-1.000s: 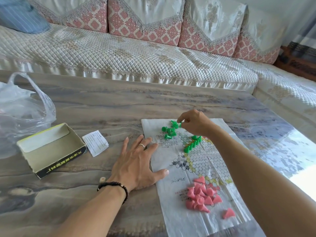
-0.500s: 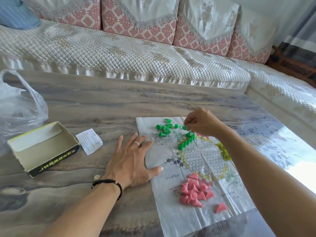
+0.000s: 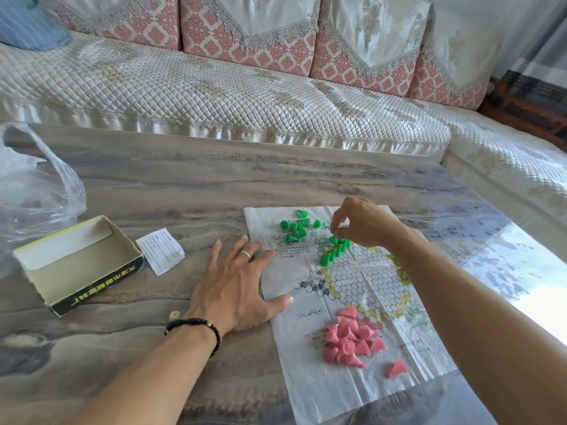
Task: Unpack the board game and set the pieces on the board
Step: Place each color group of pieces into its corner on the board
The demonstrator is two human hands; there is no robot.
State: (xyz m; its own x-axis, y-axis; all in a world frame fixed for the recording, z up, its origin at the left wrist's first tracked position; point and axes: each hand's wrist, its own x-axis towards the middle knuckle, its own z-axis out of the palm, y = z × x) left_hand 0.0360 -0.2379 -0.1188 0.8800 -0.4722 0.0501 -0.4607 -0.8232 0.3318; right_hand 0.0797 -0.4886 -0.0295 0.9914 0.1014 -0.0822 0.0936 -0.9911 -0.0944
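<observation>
Right hand [image 3: 365,223] now lower on the board [image 3: 306,378], fingers pinching a green piece [image 3: 333,239] by the green row. Left hand [image 3: 233,289] still flat, fingers spread, on board edge.

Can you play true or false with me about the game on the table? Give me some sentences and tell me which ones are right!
1. The left hand lies flat on the edge of the paper board. True.
2. The pink pieces stand in a neat row. False: they lie in a loose heap.
3. The right hand is over the row of green pieces. True.
4. The box is full of pieces. False: no pieces show inside it.
5. The small paper slip lies on the board. False: it lies on the table, beside the box.
</observation>
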